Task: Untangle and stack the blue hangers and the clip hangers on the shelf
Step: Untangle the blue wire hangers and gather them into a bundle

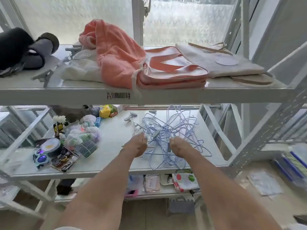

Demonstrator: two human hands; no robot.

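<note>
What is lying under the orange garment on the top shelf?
A white cloth pokes out from under the orange garment at its left, with a wire hanger on it. What lies beneath the garment's middle is covered.

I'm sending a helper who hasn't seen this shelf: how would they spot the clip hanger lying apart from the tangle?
Find the middle shelf, below the barcode label. Left of the tangled blue hangers, toward the back, lies the clip hanger. It is grey with chunky clips, unlike the thin blue wire beside it.
</note>
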